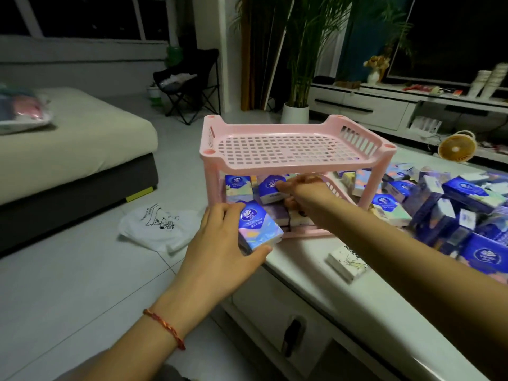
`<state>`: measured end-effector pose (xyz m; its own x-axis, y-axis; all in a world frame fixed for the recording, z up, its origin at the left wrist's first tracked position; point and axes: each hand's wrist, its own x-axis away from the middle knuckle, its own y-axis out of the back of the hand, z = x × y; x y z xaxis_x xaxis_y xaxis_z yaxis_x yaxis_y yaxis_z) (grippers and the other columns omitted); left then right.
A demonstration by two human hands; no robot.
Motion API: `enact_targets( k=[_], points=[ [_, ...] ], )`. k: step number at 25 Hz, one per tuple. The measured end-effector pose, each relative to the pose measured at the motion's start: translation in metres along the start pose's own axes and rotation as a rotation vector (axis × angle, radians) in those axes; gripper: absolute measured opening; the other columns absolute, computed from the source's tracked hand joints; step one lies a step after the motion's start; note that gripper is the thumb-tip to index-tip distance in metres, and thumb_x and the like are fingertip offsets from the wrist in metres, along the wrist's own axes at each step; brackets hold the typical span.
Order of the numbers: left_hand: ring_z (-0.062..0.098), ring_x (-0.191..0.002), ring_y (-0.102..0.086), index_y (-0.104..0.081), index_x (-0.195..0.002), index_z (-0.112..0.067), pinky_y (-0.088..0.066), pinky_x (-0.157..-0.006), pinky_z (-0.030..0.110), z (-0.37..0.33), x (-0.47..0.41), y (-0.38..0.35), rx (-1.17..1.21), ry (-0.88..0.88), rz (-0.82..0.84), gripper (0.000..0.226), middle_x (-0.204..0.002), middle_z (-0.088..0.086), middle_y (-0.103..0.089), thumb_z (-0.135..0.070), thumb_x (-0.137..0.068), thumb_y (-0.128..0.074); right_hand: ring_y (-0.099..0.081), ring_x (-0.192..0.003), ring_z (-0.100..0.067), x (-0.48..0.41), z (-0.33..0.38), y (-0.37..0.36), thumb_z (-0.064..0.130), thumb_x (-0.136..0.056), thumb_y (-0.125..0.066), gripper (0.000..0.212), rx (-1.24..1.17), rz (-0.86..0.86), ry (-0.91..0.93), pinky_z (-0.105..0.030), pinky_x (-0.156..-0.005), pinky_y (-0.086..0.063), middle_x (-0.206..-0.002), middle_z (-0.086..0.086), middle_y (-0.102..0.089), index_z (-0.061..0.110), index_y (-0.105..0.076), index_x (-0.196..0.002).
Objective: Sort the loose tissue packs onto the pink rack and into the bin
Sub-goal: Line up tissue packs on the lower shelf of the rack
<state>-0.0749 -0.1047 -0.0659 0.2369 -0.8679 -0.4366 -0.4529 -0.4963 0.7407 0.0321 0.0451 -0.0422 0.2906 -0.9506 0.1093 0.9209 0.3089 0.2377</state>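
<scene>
Tissue pack (pixel 259 227), gripped between the left hand's (pixel 220 250) thumb and fingers, is at the table (pixel 302 273) edge. Beyond, the right hand (pixel 306 193) reaches into the pink rack's (pixel 291 165) lower tier, fingertips on another pack (pixel 269 189); grip unclear. Loose packs (pixel 439 207) heap right.

A white bag (pixel 154 226) lies on the floor (pixel 82 284) near a folding chair (pixel 189 86).
</scene>
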Motion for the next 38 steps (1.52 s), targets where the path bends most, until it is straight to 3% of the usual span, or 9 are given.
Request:
enact_targets(
  k=[4,6,8,11,15,19,25,32,38],
  points=[
    [0.004,-0.121,-0.035,-0.031,-0.138,-0.026,-0.042,-0.096,0.022,0.001,0.002,-0.001,0.005,-0.028,0.003,0.072,-0.129,-0.009,-0.035,-0.049,-0.078,-0.064,-0.061,-0.062,-0.02,-0.015,0.0,-0.027,0.021,-0.089,-0.061,0.023,0.166,-0.069,0.133,-0.028,-0.064,-0.056,-0.066,-0.01,-0.063,0.002,-0.061,-0.076],
    [0.003,-0.121,-0.033,-0.03,-0.138,-0.028,-0.043,-0.097,0.022,0.0,0.001,-0.002,0.014,-0.036,0.015,0.072,-0.129,-0.01,-0.033,-0.049,-0.078,-0.063,-0.059,-0.079,-0.022,-0.013,0.004,-0.029,0.027,-0.091,-0.058,0.026,0.405,-0.089,0.24,-0.02,-0.07,-0.048,-0.084,-0.014,-0.067,0.003,-0.064,-0.084],
    [0.002,-0.121,-0.033,-0.029,-0.138,-0.028,-0.042,-0.097,0.02,-0.001,0.0,-0.004,0.025,-0.056,0.013,0.072,-0.129,-0.01,-0.033,-0.049,-0.078,-0.063,-0.059,-0.086,-0.029,-0.01,0.005,-0.026,0.032,-0.093,-0.053,0.03,0.551,-0.059,0.285,-0.03,-0.075,-0.043,-0.091,-0.02,-0.068,0.009,-0.062,-0.078],
    [0.004,-0.123,-0.032,-0.029,-0.139,-0.027,-0.043,-0.097,0.023,-0.004,-0.002,-0.008,0.033,-0.076,0.027,0.072,-0.13,-0.009,-0.031,-0.048,-0.079,-0.063,-0.057,-0.074,-0.028,-0.003,0.002,-0.016,0.031,-0.096,-0.046,0.037,0.606,-0.028,0.317,-0.033,-0.07,-0.043,-0.074,-0.018,-0.061,0.01,-0.055,-0.067],
    [0.006,-0.126,-0.027,-0.026,-0.141,-0.024,-0.029,-0.099,0.012,-0.008,-0.005,-0.017,0.041,-0.098,0.031,0.073,-0.134,-0.007,-0.027,-0.046,-0.082,-0.061,-0.045,-0.039,-0.001,0.025,0.008,0.011,0.027,-0.098,-0.043,0.026,0.331,0.217,0.215,-0.015,-0.04,-0.035,-0.064,-0.003,-0.052,0.007,-0.058,-0.091],
    [0.01,-0.135,-0.02,-0.017,-0.146,-0.022,-0.023,-0.106,0.016,-0.012,-0.014,-0.024,0.041,-0.063,0.029,0.076,-0.144,-0.004,-0.018,-0.045,-0.085,-0.057,-0.05,-0.056,-0.011,0.046,0.016,0.033,0.022,-0.093,-0.053,0.017,0.36,0.391,0.103,-0.021,-0.049,-0.041,-0.078,-0.002,-0.057,0.017,-0.052,-0.109],
    [0.016,-0.144,0.005,-0.003,-0.149,-0.018,-0.009,-0.117,0.03,-0.015,-0.026,-0.031,-0.058,0.055,0.087,0.073,-0.156,0.001,0.003,-0.048,-0.093,-0.04,-0.052,-0.061,-0.018,0.025,-0.002,0.027,0.012,-0.089,-0.059,0.021,0.126,0.026,0.108,-0.031,-0.055,-0.044,-0.083,-0.012,-0.061,0.01,-0.049,-0.108],
    [0.025,-0.144,0.012,0.002,-0.15,-0.012,0.004,-0.117,0.034,-0.004,-0.042,-0.037,-0.314,0.074,0.191,0.065,-0.157,0.008,0.011,-0.04,-0.099,-0.026,-0.052,-0.107,-0.03,0.017,-0.004,0.01,0.027,-0.09,-0.054,0.029,0.925,-0.111,0.559,-0.031,-0.085,-0.039,-0.114,-0.014,-0.059,0.008,-0.06,-0.112],
    [0.03,-0.144,0.0,-0.004,-0.148,-0.005,-0.002,-0.119,0.038,-0.002,-0.052,-0.044,-0.397,0.119,0.184,0.067,-0.155,0.012,-0.007,-0.042,-0.098,-0.03,-0.049,-0.108,-0.028,0.014,-0.011,0.008,0.018,-0.083,-0.058,0.03,0.977,-0.001,0.577,-0.036,-0.089,-0.043,-0.115,-0.01,-0.056,0.014,-0.061,-0.113]
  ],
)
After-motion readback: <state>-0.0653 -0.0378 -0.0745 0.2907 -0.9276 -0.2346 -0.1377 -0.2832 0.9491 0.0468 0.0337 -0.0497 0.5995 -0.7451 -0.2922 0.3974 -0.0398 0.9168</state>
